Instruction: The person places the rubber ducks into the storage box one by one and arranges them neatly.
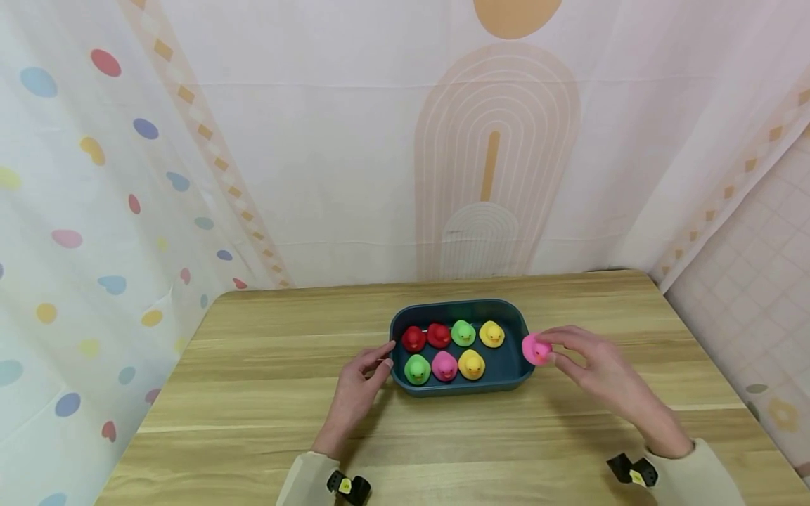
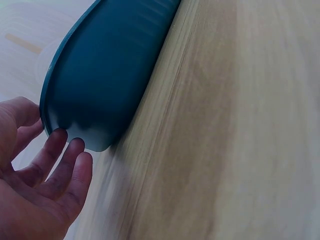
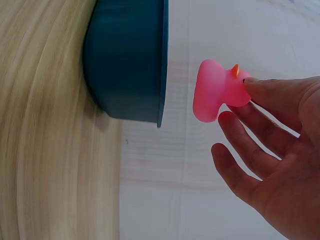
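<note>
A pink rubber duck (image 1: pixel 536 349) is pinched between the thumb and fingers of my right hand (image 1: pixel 598 369). It is held at the right end of a dark teal tray (image 1: pixel 506 376), by the rim. In the right wrist view the duck (image 3: pixel 212 90) shows apart from the tray wall (image 3: pixel 130 65), above rim level. My left hand (image 1: pixel 356 386) touches the tray's left end from outside. Its fingertips (image 2: pixel 75 145) lie against the outer wall, loosely bent. Inside the tray sit two red ducks (image 1: pixel 414 339), two green ducks (image 1: pixel 418 370), two yellow ducks (image 1: pixel 491 334) and one pink duck (image 1: pixel 444 366).
The tray stands on a wood-grain table (image 1: pixel 266 393), near its back edge. Behind the table hangs a patterned curtain (image 1: pixel 342 176), with a dotted curtain (image 1: pixel 114 211) on the left. A tiled-pattern sheet (image 1: pixel 747 281) borders the right side.
</note>
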Tool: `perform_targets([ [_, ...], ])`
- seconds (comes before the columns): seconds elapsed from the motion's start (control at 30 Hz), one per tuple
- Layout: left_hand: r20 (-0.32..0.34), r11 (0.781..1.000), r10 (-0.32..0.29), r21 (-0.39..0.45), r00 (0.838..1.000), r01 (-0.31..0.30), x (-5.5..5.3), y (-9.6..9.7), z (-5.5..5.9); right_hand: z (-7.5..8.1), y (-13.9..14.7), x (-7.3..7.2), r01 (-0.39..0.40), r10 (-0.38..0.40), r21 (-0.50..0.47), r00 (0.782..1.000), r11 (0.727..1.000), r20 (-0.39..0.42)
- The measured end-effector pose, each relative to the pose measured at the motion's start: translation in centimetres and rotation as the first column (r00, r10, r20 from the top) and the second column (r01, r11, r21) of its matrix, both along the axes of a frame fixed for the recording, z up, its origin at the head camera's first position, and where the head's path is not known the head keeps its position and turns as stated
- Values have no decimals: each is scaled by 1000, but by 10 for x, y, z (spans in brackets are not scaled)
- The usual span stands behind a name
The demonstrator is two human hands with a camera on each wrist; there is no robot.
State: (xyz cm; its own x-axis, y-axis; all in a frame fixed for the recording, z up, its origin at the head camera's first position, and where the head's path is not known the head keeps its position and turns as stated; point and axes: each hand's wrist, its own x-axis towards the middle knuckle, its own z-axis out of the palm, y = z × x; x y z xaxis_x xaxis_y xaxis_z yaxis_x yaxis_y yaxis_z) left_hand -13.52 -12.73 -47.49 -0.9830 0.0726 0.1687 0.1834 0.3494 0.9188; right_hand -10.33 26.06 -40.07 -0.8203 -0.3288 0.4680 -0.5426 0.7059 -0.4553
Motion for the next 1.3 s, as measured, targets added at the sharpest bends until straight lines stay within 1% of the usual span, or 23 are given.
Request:
perform_targets([
  [0.1,-4,1000,0,-2,1000,0,0,0,0,-1,-5,-1,-16,17,-11,999,1000,38],
  [0.23,0,1000,0,2,1000,0,0,0,0,-4,-10,-5,-43,43,-14,998,999,46],
  [0.4,3,1000,-1,8,1000,1,0,0,0,-9,-17,-10,-50,51,-12,996,999,71],
  [0.6,-23,1000,1,-7,1000,-1,0,0,-1,-14,-23,-16,-62,62,-3,994,998,87],
  [0.93,30,1000,12,-13,999,-12,1,1,1,-20,-26,-27,-93,89,20,983,995,159],
  [1.07,34,1000,12,-7,999,-11,0,0,0,-21,-29,-31,-107,97,52,982,993,165],
  [1.3,29,1000,6,0,1000,-6,0,1,0,-26,-33,-36,-133,116,102,981,986,152],
])
